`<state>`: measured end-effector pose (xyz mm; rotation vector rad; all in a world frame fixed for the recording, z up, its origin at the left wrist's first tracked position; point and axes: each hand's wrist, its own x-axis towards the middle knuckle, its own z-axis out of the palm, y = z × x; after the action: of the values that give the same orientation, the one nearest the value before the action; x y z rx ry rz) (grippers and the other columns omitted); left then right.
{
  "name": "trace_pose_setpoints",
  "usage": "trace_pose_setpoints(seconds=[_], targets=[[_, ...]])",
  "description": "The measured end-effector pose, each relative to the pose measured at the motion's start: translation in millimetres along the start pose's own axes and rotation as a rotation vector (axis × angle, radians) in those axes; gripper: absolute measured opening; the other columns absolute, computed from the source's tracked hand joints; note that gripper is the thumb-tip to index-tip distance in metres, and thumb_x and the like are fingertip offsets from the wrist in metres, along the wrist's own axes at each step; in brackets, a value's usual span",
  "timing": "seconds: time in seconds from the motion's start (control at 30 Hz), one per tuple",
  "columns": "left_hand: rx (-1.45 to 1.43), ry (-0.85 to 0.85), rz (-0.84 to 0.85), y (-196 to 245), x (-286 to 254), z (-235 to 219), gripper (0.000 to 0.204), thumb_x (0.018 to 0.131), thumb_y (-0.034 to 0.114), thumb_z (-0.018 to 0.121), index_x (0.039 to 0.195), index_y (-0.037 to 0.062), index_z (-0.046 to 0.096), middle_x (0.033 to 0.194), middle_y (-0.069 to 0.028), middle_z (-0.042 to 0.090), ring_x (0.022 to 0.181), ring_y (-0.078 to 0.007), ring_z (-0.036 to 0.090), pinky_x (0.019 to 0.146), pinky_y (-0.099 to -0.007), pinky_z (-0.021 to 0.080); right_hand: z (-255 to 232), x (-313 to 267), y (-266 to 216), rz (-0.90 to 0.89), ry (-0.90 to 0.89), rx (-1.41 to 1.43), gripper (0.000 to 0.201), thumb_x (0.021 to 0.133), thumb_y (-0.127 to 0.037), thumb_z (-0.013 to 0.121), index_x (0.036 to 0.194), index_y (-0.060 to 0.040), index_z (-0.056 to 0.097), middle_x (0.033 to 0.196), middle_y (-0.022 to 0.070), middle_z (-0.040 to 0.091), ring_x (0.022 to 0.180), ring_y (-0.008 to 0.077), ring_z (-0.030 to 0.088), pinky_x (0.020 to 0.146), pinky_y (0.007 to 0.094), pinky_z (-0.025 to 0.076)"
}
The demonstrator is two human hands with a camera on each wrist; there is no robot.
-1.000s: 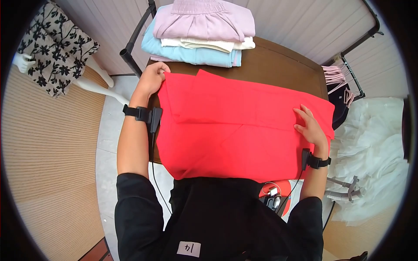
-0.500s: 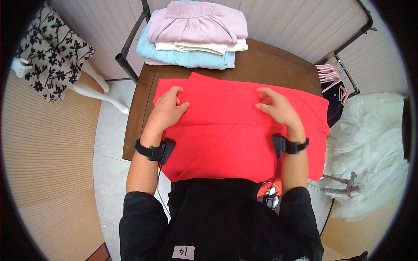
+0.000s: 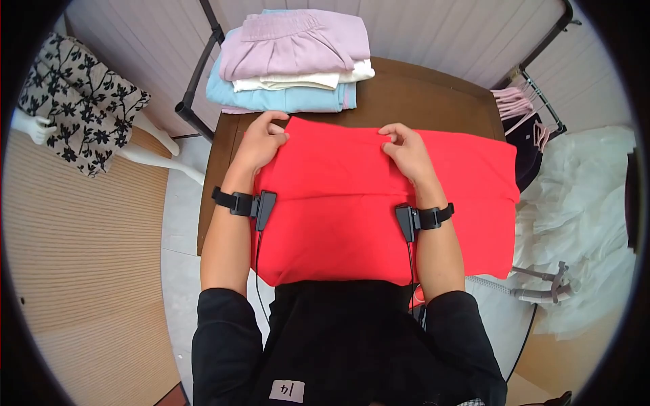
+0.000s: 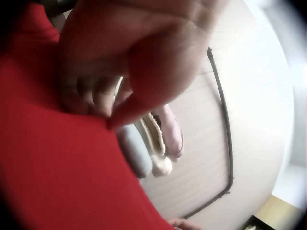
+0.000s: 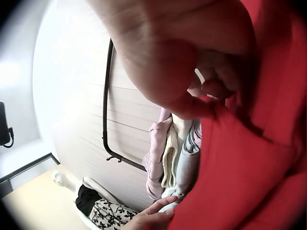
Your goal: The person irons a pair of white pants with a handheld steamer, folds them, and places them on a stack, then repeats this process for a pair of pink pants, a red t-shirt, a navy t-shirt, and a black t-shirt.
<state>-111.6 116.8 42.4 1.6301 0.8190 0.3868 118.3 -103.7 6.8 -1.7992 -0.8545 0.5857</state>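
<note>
Red cloth (image 3: 338, 237) lies spread over the table's near part, with a folded-over layer along its far side. The left hand (image 3: 261, 143) pinches the far edge of that layer near its left corner; in the left wrist view the thumb of the left hand (image 4: 144, 62) presses on the red fabric (image 4: 72, 167). Farther right, the right hand (image 3: 408, 152) pinches the same far edge. The right wrist view shows the right hand (image 5: 177, 62) with thumb and fingers gripping the fabric (image 5: 230, 167), which is drawn into a fold.
Folded lilac, cream and light blue clothes (image 3: 291, 54) are stacked at the back left of the brown table (image 3: 433, 95). A mannequin in a floral skirt (image 3: 81, 101) stands at left. Pink hangers (image 3: 513, 103) and a white ruffled dress (image 3: 575, 223) are at right.
The right hand has come left from the cloth's right side to its far edge. The left hand left the cloth's left corner, moved inward, then took hold of the far edge.
</note>
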Motion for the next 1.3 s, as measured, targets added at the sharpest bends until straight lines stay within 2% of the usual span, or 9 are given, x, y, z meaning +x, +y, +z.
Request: trace_pose_setpoints(seconds=[0.1, 0.23, 0.43, 0.53, 0.73, 0.8, 0.93, 1.03, 1.3], targets=[[0.187, 0.015, 0.016, -10, 1, 1, 0.044, 0.084, 0.000, 0.064, 0.126, 0.0004, 0.053, 0.078, -0.0039, 0.061, 0.072, -0.0116, 0.057, 0.066, -0.0258, 0.047, -2, -10, -22, 0.119, 0.030, -0.204, 0.031, 0.080, -0.010, 0.067, 0.110, -0.0015, 0.063, 0.080, 0.0031, 0.057, 0.075, 0.0148, 0.056, 0.069, 0.0300, 0.048], [0.403, -0.056, -0.038, 3, -10, 4, 0.051, 0.085, 0.002, 0.067, 0.132, 0.0028, 0.049, 0.076, -0.0012, 0.057, 0.070, -0.0093, 0.054, 0.062, -0.0242, 0.044, -3, -16, -26, 0.097, 0.023, -0.218, 0.031, 0.084, -0.011, 0.069, 0.112, -0.0041, 0.062, 0.076, 0.0001, 0.053, 0.072, 0.0097, 0.052, 0.065, 0.0279, 0.046], [0.034, -0.193, 0.020, 9, -36, -3, 0.044, 0.087, 0.000, 0.066, 0.128, 0.0034, 0.051, 0.075, 0.0054, 0.046, 0.067, -0.0032, 0.043, 0.059, -0.0200, 0.038, -5, -17, -21, 0.033, -0.063, -0.123, 0.037, 0.085, -0.008, 0.069, 0.120, -0.0058, 0.059, 0.074, -0.0020, 0.052, 0.069, 0.0083, 0.050, 0.062, 0.0259, 0.043], [-0.097, -0.096, 0.021, 11, -61, -3, 0.041, 0.088, -0.001, 0.064, 0.127, 0.0039, 0.052, 0.075, 0.0061, 0.045, 0.070, -0.0021, 0.042, 0.061, -0.0185, 0.036, -5, -16, -22, 0.038, -0.053, 0.047, 0.040, 0.082, -0.011, 0.071, 0.120, -0.0055, 0.059, 0.077, 0.0027, 0.055, 0.072, 0.0145, 0.053, 0.067, 0.0307, 0.047], [0.072, 0.001, -0.032, -2, -84, 3, 0.058, 0.086, 0.003, 0.068, 0.139, 0.0106, 0.045, 0.090, 0.0007, 0.050, 0.074, -0.0063, 0.046, 0.067, -0.0203, 0.042, -3, -19, -27, 0.088, -0.123, -0.121, 0.043, 0.083, -0.010, 0.070, 0.123, -0.0051, 0.057, 0.075, 0.0039, 0.056, 0.070, 0.0156, 0.054, 0.067, 0.0313, 0.048], [0.160, -0.139, -0.049, 6, -93, 1, 0.063, 0.084, -0.001, 0.067, 0.141, 0.0109, 0.043, 0.088, 0.0004, 0.048, 0.072, -0.0070, 0.046, 0.065, -0.0219, 0.043, -2, -21, -29, 0.058, -0.134, -0.157, 0.040, 0.086, -0.006, 0.067, 0.125, -0.0050, 0.055, 0.070, -0.0023, 0.051, 0.066, 0.0073, 0.048, 0.060, 0.0251, 0.041], [0.258, -0.269, -0.059, 1, -100, -9, 0.063, 0.082, -0.008, 0.065, 0.140, 0.0105, 0.046, 0.086, 0.0001, 0.046, 0.070, -0.0069, 0.045, 0.063, -0.0222, 0.043, 1, -20, -24, 0.022, -0.075, -0.127, 0.041, 0.086, -0.006, 0.067, 0.125, -0.0047, 0.055, 0.071, -0.0019, 0.052, 0.067, 0.0079, 0.049, 0.060, 0.0255, 0.041], [0.285, -0.255, -0.074, -11, -99, -14, 0.060, 0.082, -0.008, 0.064, 0.137, 0.0096, 0.049, 0.084, 0.0004, 0.045, 0.069, -0.0070, 0.047, 0.062, -0.0222, 0.043, -2, -19, -29, 0.079, -0.063, -0.130, 0.047, 0.083, -0.012, 0.070, 0.126, -0.0032, 0.055, 0.077, 0.0058, 0.058, 0.074, 0.0178, 0.057, 0.071, 0.0320, 0.049], [0.268, -0.196, -0.133, -3, -99, -8, 0.054, 0.081, -0.007, 0.066, 0.131, 0.0102, 0.054, 0.077, -0.0004, 0.046, 0.065, -0.0088, 0.049, 0.061, -0.0249, 0.044, -21, -37, -57, 0.139, -0.551, -0.342, 0.075, 0.079, -0.013, 0.074, 0.145, -0.0082, 0.040, 0.077, 0.0084, 0.059, 0.074, 0.0205, 0.059, 0.071, 0.0337, 0.049]])
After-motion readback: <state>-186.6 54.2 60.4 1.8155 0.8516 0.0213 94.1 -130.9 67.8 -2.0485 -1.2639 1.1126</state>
